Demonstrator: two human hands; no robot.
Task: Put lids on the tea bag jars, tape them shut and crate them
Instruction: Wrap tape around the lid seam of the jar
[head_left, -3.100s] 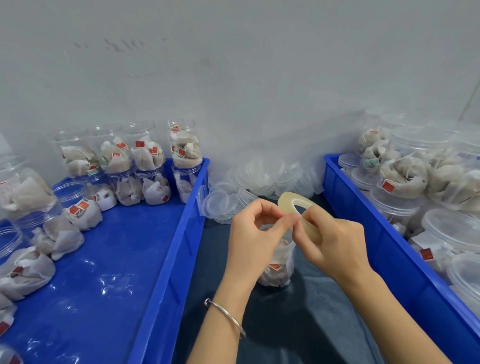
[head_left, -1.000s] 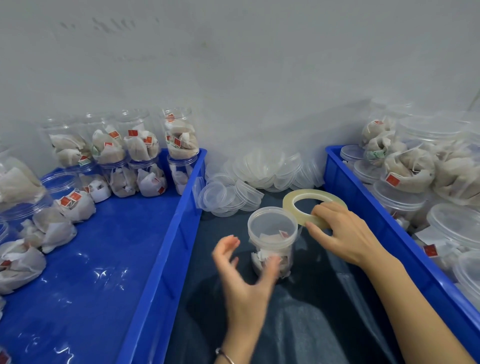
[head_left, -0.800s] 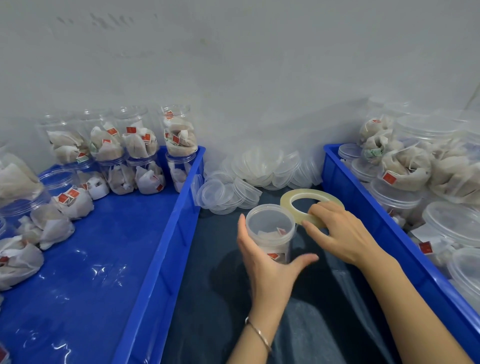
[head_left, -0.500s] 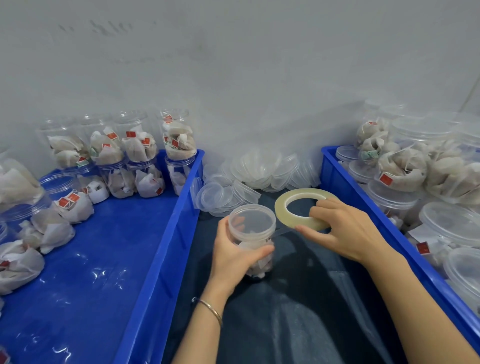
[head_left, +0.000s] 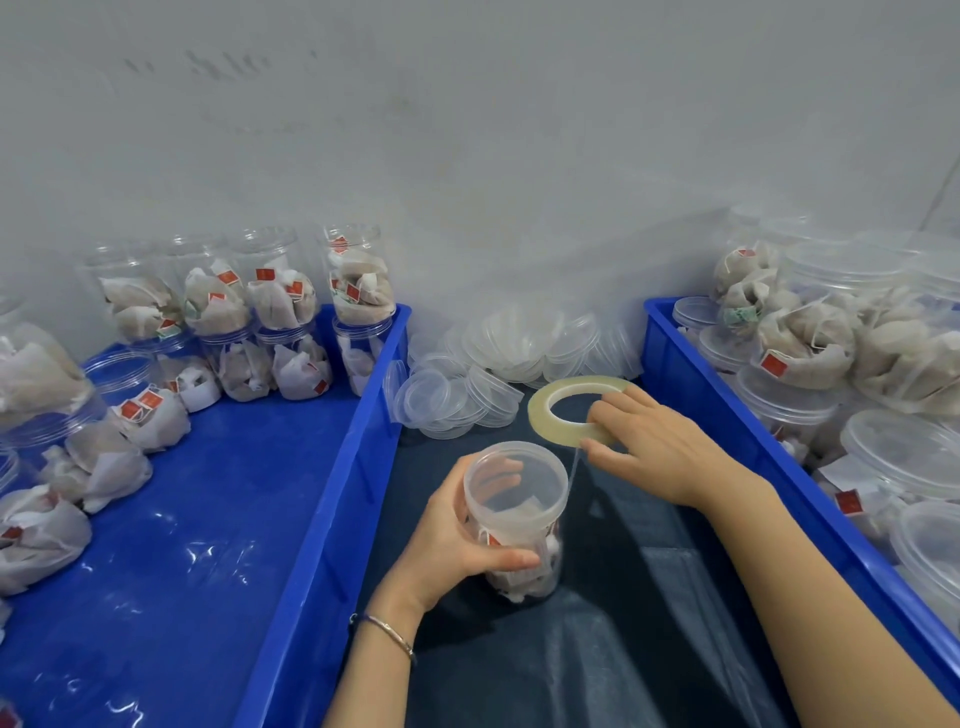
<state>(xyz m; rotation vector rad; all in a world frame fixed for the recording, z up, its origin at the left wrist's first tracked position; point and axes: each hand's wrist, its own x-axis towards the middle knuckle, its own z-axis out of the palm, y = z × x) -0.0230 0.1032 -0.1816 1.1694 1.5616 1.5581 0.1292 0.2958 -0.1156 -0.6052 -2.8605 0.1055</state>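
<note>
The left hand (head_left: 457, 540) is wrapped around a clear jar (head_left: 517, 519) of tea bags, with its thumb across the front and its fingers curled behind, seen only blurry through the plastic. The jar has its lid (head_left: 514, 480) on and stands on the dark desk (head_left: 623, 649) right in front of the person. A thin bracelet (head_left: 387, 629) sits on that wrist.

The right hand (head_left: 660, 452) is just beyond and to the right of the jar. Its fingers pinch a roll of clear tape (head_left: 566, 410), and they cover the near right part of the ring. A thin strip of tape (head_left: 573, 475) runs from the roll down to the jar's lid; it is hard to see where it sticks.

Past both hands lies a heap of loose lids (head_left: 498, 364) against the wall (head_left: 467, 156).

Left of the left hand is a blue crate (head_left: 322, 519) with open jars (head_left: 280, 312) of tea bags at its far end; some are cut off at the edge. Right of the right hand is another blue crate (head_left: 727, 410) full of lidded jars (head_left: 810, 332), piled up and partly out of view.
</note>
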